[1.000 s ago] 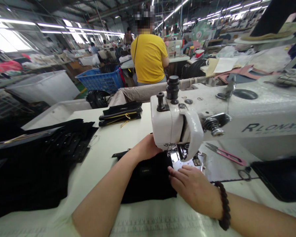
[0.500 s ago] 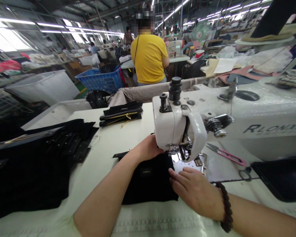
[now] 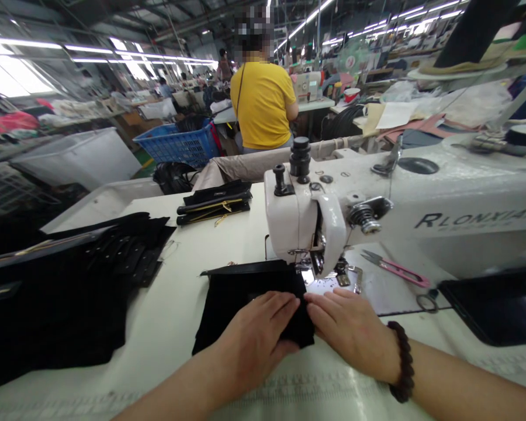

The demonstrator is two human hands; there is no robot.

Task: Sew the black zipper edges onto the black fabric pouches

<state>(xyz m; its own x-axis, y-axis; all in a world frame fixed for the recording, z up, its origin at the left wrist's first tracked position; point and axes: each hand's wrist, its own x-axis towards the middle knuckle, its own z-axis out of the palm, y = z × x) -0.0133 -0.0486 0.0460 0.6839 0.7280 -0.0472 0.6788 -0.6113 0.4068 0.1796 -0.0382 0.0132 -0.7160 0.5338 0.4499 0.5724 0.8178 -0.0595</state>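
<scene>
A black fabric pouch piece (image 3: 228,298) lies on the white sewing table, its upper right edge at the needle area of the white sewing machine (image 3: 289,219). My left hand (image 3: 258,333) rests flat on the pouch piece, fingers stretched toward its right edge and covering most of the label. Beside that edge, my right hand (image 3: 355,330), with a dark bead bracelet (image 3: 404,362) at the wrist, lies palm down with fingers extended. Its fingertips touch or nearly touch the fabric, and both thumbs lie low.
Left of the work lies a pile of black pouch pieces (image 3: 61,304). Finished-looking zippered pouches (image 3: 214,202) are stacked behind. Pink thread snips (image 3: 397,269) and a dark phone-like slab (image 3: 495,307) lie at right. A person in a yellow shirt (image 3: 263,105) sits ahead.
My left hand has come back from beside the machine head and now lies on the pouch piece, over its label. The pouch's lower left has swung slightly left. My right hand stays near the edge.
</scene>
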